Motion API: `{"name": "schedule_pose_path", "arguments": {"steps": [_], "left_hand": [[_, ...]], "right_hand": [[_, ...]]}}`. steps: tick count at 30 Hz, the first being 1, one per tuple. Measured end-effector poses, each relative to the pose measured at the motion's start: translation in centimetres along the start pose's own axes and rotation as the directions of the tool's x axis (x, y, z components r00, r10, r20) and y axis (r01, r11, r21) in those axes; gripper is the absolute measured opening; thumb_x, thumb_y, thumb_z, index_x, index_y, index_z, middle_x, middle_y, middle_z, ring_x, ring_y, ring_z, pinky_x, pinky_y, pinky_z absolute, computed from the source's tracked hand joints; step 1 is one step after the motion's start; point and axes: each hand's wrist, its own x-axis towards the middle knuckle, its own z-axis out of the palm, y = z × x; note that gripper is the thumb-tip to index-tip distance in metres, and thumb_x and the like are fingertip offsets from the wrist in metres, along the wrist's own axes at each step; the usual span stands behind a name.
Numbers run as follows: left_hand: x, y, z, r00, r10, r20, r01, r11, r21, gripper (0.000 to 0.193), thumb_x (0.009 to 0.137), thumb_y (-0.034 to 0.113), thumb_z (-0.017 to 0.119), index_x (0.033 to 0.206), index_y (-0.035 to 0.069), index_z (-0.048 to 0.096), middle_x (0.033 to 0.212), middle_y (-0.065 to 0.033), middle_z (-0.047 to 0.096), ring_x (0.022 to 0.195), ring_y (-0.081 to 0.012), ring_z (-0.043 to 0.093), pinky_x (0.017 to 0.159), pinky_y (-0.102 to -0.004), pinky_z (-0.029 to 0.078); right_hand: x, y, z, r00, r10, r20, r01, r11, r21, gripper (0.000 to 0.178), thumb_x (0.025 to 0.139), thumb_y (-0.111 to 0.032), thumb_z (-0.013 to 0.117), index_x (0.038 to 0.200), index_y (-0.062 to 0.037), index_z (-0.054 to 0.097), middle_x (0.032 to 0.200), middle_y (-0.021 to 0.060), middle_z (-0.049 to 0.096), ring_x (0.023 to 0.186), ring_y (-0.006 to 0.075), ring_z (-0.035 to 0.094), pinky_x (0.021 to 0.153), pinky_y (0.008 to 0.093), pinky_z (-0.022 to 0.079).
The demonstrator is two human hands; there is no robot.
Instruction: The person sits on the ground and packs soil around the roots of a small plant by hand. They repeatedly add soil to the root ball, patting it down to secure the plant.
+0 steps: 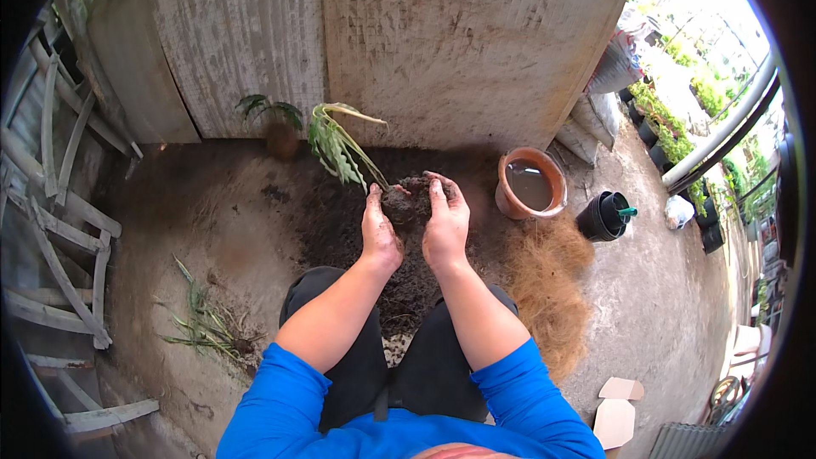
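A leafy green plant [330, 146] leans up and to the left, some of its long stems pale and yellowed. Dark soil forms a clump [399, 204] around its base. Cupping that clump from the left is my left hand [380, 231], its fingers soiled. My right hand [446, 225] curves round the clump's right side, fingertips bent over the top. The roots inside the soil are hidden. Loose dark soil [414, 276] covers the ground beneath my hands and between my knees.
A terracotta pot [507, 197] of murky water stands to the right, beside stacked black pots [597, 219] and brown fibre [548, 306]. Uprooted plants [206, 327] lie at left. A small plant with a round brown base [281, 141] sits by the upright boards [450, 59]. Wooden slats [64, 217] line the left.
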Motion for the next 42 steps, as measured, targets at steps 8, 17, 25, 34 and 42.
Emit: {"name": "schedule_pose_path", "arguments": {"steps": [8,17,25,34,42], "left_hand": [[0.2,0.7,-0.7,0.991,0.118,0.056,-0.120,0.992,0.042,0.033,0.089,0.038,0.039,0.094,0.008,0.053,0.093,-0.0067,0.059,0.088,-0.0187,0.056,0.083,-0.0320,0.043],[0.1,1.3,0.2,0.994,0.095,0.058,-0.097,0.995,0.022,0.036,0.089,0.039,0.038,0.108,0.009,0.036,0.109,-0.0121,0.047,0.101,-0.0232,0.049,0.089,-0.0365,0.039],[2.1,1.0,-2.2,0.991,0.126,0.036,-0.126,0.992,0.014,0.040,0.091,0.037,0.031,0.099,0.003,0.052,0.098,-0.0095,0.057,0.087,-0.0199,0.056,0.079,-0.0322,0.044],[1.7,1.8,-1.1,0.999,-0.016,-0.045,0.015,1.000,-0.015,0.041,0.090,0.038,0.034,0.101,0.003,0.052,0.099,-0.0101,0.057,0.089,-0.0212,0.055,0.082,-0.0345,0.043],[1.2,2.3,-0.4,0.997,-0.077,0.026,0.079,0.995,-0.069,0.041,0.091,0.038,0.029,0.118,0.010,0.042,0.122,-0.0102,0.044,0.110,-0.0246,0.045,0.094,-0.0415,0.036]], "right_hand": [[-0.8,2.0,1.5,0.919,-0.323,0.227,0.395,0.738,-0.547,0.020,0.086,-0.011,0.046,0.096,0.0023,0.057,0.098,0.0148,0.058,0.098,0.0265,0.054,0.085,0.0316,0.041],[-0.4,1.6,1.1,0.861,-0.216,0.461,0.491,0.588,-0.642,0.034,0.091,-0.018,0.035,0.117,-0.0006,0.048,0.125,0.0147,0.044,0.123,0.0310,0.032,0.099,0.0385,0.025],[-0.6,1.5,1.7,0.840,-0.204,0.502,0.512,0.606,-0.609,0.038,0.087,-0.011,0.036,0.121,0.0039,0.042,0.129,0.0182,0.040,0.126,0.0281,0.029,0.102,0.0337,0.021],[-1.0,0.3,1.9,0.827,-0.169,0.536,0.554,0.407,-0.727,0.041,0.088,-0.017,0.038,0.126,-0.0035,0.039,0.135,0.0109,0.033,0.128,0.0264,0.024,0.100,0.0548,0.001],[-1.3,-0.2,1.6,0.791,-0.149,0.593,0.603,0.353,-0.715,0.044,0.089,-0.024,0.037,0.129,-0.0043,0.035,0.136,0.0116,0.031,0.128,0.0277,0.023,0.098,0.0585,0.009]]}}
